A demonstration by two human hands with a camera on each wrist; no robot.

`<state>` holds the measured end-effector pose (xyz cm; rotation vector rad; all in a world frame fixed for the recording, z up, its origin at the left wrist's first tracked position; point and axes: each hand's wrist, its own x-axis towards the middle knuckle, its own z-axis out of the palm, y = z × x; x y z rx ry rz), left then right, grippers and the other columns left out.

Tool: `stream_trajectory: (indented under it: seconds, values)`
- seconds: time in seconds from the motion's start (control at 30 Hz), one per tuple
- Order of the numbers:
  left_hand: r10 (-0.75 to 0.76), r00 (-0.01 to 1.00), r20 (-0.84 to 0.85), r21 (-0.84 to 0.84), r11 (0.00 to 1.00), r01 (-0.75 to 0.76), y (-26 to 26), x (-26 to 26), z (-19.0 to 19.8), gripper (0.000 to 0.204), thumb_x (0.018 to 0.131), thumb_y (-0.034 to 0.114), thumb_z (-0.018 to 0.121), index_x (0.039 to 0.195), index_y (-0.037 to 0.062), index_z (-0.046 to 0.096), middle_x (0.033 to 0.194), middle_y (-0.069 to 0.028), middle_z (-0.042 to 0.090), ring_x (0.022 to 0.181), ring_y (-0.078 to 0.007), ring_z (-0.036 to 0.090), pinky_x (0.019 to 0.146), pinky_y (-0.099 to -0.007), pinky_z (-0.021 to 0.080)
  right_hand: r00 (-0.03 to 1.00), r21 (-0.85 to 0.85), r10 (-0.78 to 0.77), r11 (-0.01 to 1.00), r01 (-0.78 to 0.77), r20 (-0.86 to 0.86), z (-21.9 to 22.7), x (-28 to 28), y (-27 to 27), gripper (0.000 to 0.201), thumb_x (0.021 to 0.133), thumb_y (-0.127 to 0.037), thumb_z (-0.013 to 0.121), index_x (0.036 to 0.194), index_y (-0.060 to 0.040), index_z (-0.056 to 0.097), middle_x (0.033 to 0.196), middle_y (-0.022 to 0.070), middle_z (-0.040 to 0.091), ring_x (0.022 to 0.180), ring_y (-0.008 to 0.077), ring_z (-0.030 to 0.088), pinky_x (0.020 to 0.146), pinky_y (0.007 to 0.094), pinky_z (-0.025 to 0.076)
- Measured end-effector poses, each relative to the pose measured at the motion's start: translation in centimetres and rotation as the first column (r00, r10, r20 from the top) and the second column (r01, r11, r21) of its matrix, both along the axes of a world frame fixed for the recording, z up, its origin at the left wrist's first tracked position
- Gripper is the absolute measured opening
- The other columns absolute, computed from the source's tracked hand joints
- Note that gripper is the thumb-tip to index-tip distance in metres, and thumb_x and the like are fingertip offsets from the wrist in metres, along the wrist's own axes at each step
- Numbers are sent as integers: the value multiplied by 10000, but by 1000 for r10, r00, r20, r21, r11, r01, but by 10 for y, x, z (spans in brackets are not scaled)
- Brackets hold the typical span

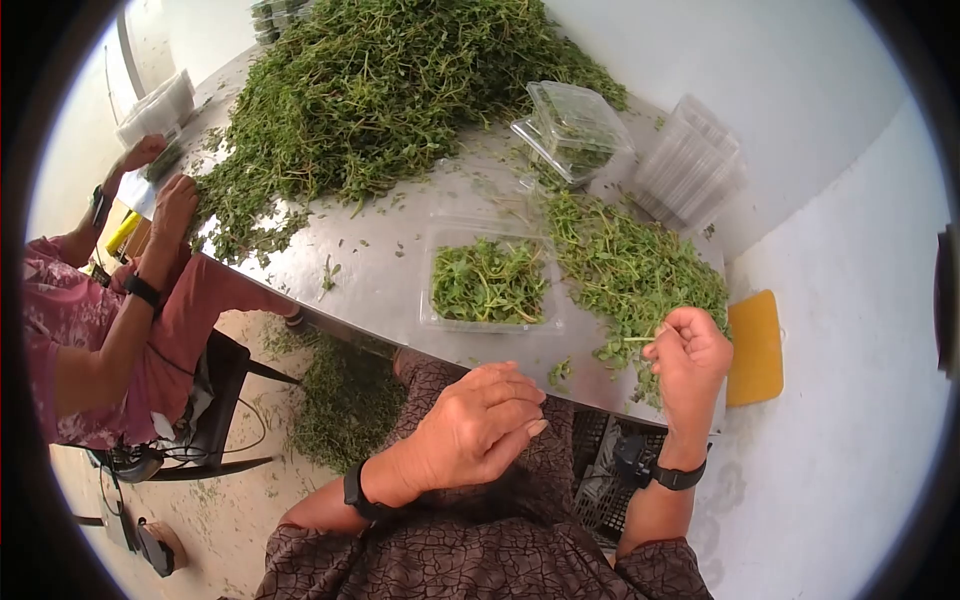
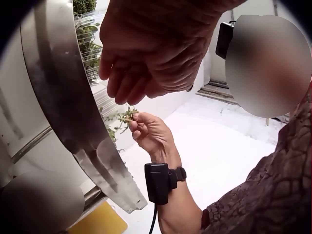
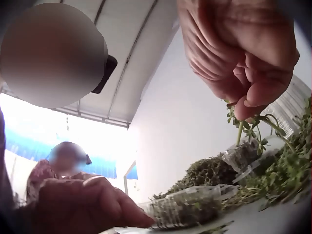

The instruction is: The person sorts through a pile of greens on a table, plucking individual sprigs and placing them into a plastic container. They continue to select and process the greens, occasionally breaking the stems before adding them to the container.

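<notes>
Right hand (image 1: pixel 688 352) pinching green herb sprig (image 3: pixel 243 127), left hand (image 1: pixel 478 420) relaxed, empty; sorting step, likely next into clear plastic tray (image 1: pixel 440 318) on bench (image 1: pixel 380 250).

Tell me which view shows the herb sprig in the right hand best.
The right wrist view: the sprig hangs close-up from the right hand. The left wrist view shows it small; the head view barely shows it.

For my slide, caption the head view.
Right hand pinches a herb sprig beside a clear tray of greens; left hand hangs empty.
</notes>
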<state>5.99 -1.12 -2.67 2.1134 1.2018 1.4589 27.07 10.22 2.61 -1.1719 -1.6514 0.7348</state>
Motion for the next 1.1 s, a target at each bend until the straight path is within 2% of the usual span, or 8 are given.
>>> stream_trajectory:
  seconds: [0.07, 0.17, 0.5, 0.73, 0.8, 0.83, 1.0, 1.1]
  values:
    - [-19, 998, 63, -14, 1000, 19, 2, 2, 2, 94, 802, 20, 717, 889, -9, 698, 968, -131, 712, 977, -300, 687, 953, -483, 522, 987, -139, 14, 990, -37, -159, 13, -9, -5, 40, 899, 22, 575, 886, 8, 610, 719, 23, 623, 603, 80, 627, 503, 204, 457]
    - [-20, 991, 131, -59, 998, 28, -1, 7, 0, 80, 813, 17, 708, 886, -14, 698, 960, -138, 715, 961, -303, 695, 925, -460, 540, 968, -173, 76, 978, -119, -239, 18, -14, -7, 39, 891, 29, 576, 891, 23, 614, 723, 40, 630, 614, 93, 642, 503, 207, 470]
    - [24, 992, 121, -52, 998, -17, -8, -1, 0, 107, 818, 59, 720, 886, -16, 687, 977, -144, 704, 973, -333, 676, 910, -428, 531, 902, -148, 254, 936, -320, -348, 41, -64, -14, 44, 905, 17, 583, 923, 42, 615, 770, 53, 644, 640, 109, 660, 521, 216, 492]
    - [43, 992, 119, -58, 998, -36, -12, -7, -6, 119, 815, 55, 724, 897, -19, 679, 992, -145, 693, 985, -333, 669, 913, -433, 529, 866, -163, 403, 872, -461, -297, 35, -104, -9, 86, 908, 21, 614, 991, 41, 623, 838, 58, 659, 684, 92, 658, 559, 214, 499]
    - [58, 992, 112, -53, 997, -53, -14, -9, -5, 120, 813, 54, 725, 898, -17, 679, 990, -143, 694, 982, -333, 669, 915, -434, 529, 882, -142, 455, 872, -469, -122, 27, -114, -4, 160, 912, -10, 640, 1061, 46, 633, 885, 69, 674, 695, 80, 640, 596, 220, 511]
    - [71, 992, 105, -46, 997, -67, -14, -10, -5, 122, 811, 53, 726, 900, -15, 679, 989, -141, 695, 978, -334, 669, 916, -435, 529, 904, -109, 426, 897, -428, -43, 22, -113, -2, 207, 912, -31, 659, 1105, 43, 642, 901, 72, 684, 700, 70, 620, 622, 222, 512]
    - [101, 988, 120, -47, 994, -96, -17, -21, -5, 125, 794, 39, 734, 899, -5, 683, 986, -130, 699, 968, -324, 675, 921, -435, 531, 931, -108, 359, 925, -365, -68, 24, -94, -3, 180, 904, -30, 668, 1073, 31, 658, 878, 60, 685, 685, 63, 605, 611, 216, 494]
    - [133, 984, 115, -22, 991, -132, -18, -26, -2, 117, 781, 28, 736, 885, 2, 687, 981, -127, 704, 958, -316, 682, 911, -433, 538, 955, -15, 291, 957, -291, 53, 21, -69, 0, 134, 880, -13, 678, 1006, 32, 666, 837, 60, 680, 662, 71, 598, 590, 220, 485]
